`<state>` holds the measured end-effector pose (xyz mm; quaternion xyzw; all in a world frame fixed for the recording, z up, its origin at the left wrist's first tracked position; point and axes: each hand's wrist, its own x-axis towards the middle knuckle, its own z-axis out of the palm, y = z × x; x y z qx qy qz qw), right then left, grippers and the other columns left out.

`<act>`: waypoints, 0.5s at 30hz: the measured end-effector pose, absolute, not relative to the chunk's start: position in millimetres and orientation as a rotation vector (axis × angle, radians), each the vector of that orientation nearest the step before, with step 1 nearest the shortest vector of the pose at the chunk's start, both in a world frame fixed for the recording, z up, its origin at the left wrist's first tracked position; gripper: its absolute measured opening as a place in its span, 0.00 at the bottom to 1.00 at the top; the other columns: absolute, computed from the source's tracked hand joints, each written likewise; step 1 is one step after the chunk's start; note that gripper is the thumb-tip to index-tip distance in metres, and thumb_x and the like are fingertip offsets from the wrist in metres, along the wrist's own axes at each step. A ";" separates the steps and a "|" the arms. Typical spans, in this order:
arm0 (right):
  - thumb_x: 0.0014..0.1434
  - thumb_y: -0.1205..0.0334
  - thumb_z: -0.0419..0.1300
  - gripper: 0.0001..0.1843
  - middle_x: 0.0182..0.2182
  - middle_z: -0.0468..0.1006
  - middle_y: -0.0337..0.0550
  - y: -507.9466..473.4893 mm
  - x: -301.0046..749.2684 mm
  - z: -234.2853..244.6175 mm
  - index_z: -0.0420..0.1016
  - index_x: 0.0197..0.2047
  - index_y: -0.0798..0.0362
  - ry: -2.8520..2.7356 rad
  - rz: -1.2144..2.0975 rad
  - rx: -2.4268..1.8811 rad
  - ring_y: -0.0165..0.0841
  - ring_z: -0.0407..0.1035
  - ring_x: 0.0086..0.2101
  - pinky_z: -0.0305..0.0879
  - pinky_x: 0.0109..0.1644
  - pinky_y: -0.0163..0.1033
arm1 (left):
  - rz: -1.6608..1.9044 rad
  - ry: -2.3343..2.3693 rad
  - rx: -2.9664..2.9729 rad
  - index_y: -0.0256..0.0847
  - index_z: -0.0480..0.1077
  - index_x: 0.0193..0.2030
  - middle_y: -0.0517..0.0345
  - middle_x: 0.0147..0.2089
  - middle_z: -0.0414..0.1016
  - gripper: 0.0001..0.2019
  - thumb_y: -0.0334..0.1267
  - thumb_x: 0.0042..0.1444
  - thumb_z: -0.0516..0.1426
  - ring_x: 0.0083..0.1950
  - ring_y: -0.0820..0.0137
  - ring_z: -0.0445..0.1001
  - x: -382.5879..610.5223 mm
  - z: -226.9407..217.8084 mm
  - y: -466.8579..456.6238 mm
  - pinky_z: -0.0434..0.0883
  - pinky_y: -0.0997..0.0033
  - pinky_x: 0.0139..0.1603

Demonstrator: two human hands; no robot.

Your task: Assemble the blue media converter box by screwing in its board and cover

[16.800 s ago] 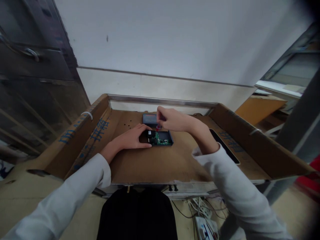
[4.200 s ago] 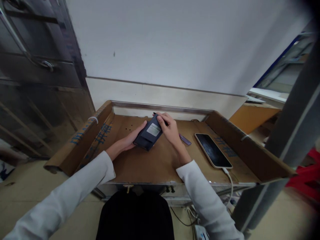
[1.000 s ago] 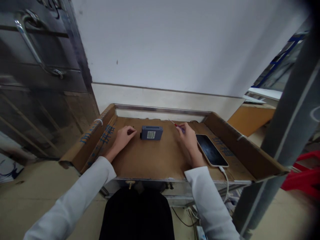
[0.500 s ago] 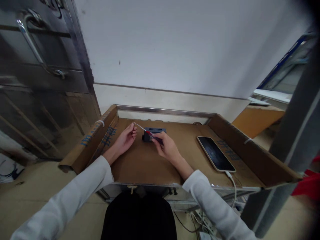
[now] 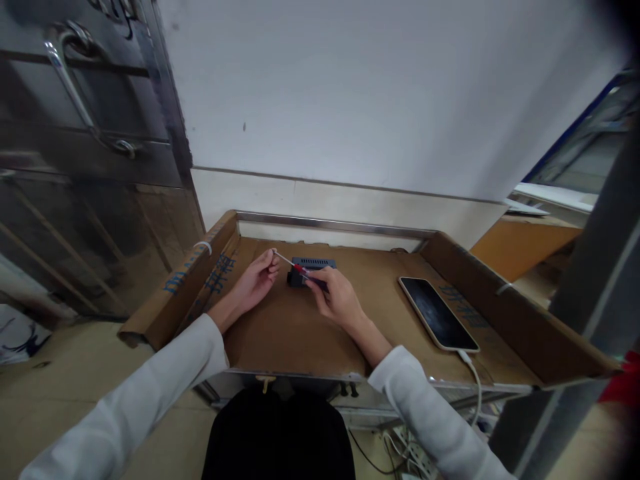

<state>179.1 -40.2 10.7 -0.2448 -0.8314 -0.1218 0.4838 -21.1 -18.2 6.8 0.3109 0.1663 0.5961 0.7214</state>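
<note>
A cardboard-lined desk (image 5: pixel 300 333) set against a white wall is being worked at with both hands.
A small screwdriver (image 5: pixel 299 268) is being gripped at its handle by the closed right hand (image 5: pixel 337 299), while its metal tip is being pinched by the left hand (image 5: pixel 256 280). It is being held just over a dark blue vented box (image 5: pixel 320 263) on the desk. A smartphone (image 5: pixel 437 312) with a white cable (image 5: pixel 474 381) is lying well apart, at the right.

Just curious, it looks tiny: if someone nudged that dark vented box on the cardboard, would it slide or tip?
The dark box lies low and flat, so it would probably slide, not tip or roll. Its rigid-looking case should stay stiff. The matte cardboard may add some drag.
</note>
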 end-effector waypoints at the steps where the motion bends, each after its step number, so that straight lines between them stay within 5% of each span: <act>1: 0.61 0.67 0.54 0.08 0.29 0.73 0.44 -40.4 179.3 10.9 0.67 0.45 0.52 -2.027 -0.293 -0.603 0.34 0.69 0.30 0.66 0.34 0.38 | 1.326 0.382 0.706 0.35 0.70 0.34 0.64 0.27 0.61 0.04 0.32 0.55 0.62 0.25 0.83 0.62 -20.8 6.8 -18.1 0.61 0.87 0.22; 11: 0.61 0.66 0.56 0.08 0.33 0.76 0.43 -41.9 185.4 11.5 0.68 0.44 0.50 -1.963 0.045 -0.661 0.31 0.72 0.33 0.68 0.35 0.35 | 1.562 0.701 1.132 0.38 0.75 0.35 0.63 0.27 0.66 0.11 0.42 0.49 0.66 0.27 0.80 0.61 -19.7 4.5 -18.2 0.60 0.81 0.26; 15: 0.59 0.67 0.58 0.07 0.33 0.77 0.42 -41.9 188.5 12.9 0.70 0.42 0.50 -1.871 0.077 -0.673 0.30 0.73 0.32 0.68 0.35 0.35 | 1.597 0.783 1.264 0.44 0.74 0.46 0.58 0.42 0.75 0.15 0.48 0.55 0.60 0.37 0.74 0.70 -18.5 4.0 -18.9 0.66 0.75 0.40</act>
